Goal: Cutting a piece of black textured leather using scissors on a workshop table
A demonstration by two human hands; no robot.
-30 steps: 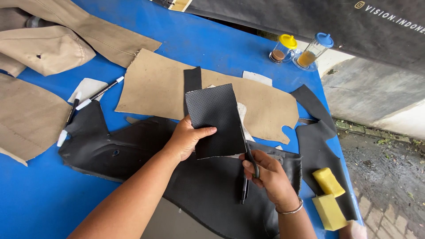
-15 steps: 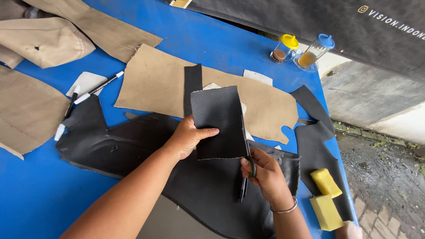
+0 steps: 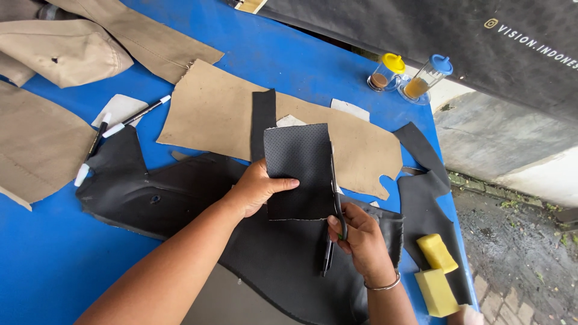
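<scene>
Left hand [image 3: 256, 189] pinching black perforated leather piece [image 3: 298, 171] upright, dotted grain, pale cut edge, right hand [image 3: 355, 238] closed on scissors [image 3: 335, 198] along its right edge.

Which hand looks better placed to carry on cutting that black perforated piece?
Probably the right hand: it holds the scissors along the perforated piece's right edge. The left hand pinches it.

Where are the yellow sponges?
In the head view, the two yellow sponges lie at the table's lower right edge, on black leather, just right of the right hand.
</scene>
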